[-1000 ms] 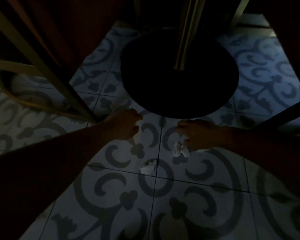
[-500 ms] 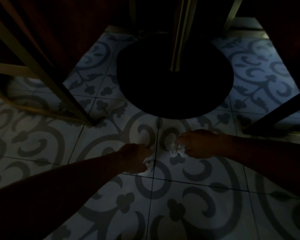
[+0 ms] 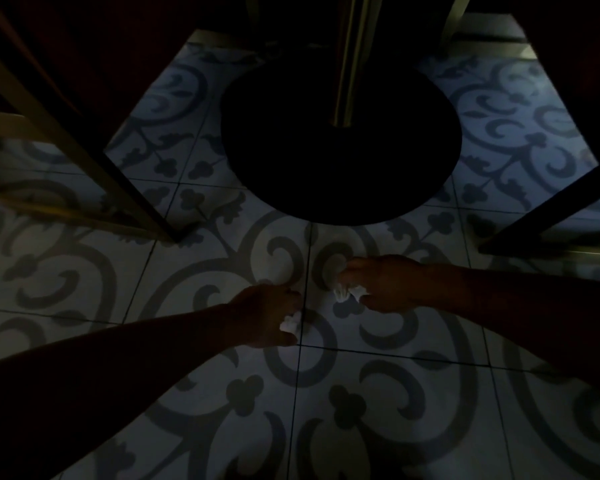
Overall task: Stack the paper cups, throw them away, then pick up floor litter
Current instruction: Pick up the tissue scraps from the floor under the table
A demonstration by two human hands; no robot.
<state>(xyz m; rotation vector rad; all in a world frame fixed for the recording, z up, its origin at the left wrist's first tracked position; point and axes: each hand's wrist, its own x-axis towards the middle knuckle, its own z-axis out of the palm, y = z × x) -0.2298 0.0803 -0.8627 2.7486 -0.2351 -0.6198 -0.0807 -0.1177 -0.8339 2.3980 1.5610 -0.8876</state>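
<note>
The scene is dim, under a table. My left hand (image 3: 265, 315) is low over the patterned tile floor, its fingers closed around a small crumpled white scrap of paper (image 3: 289, 323). My right hand (image 3: 383, 284) hovers a little farther right and holds another crumpled white scrap (image 3: 349, 293) that hangs from its fingertips. The two hands are a short gap apart. No paper cups are in view.
The table's round dark base (image 3: 340, 147) with its brass pole (image 3: 347, 60) stands just beyond my hands. A brass chair leg (image 3: 84, 147) slants down at the left, and another dark chair leg (image 3: 548, 209) crosses the right. The tile floor (image 3: 378, 410) spreads toward me.
My left hand came down from near the table base and closed on the white scrap that lay on the tile. My right hand kept its scrap and lifted slightly.
</note>
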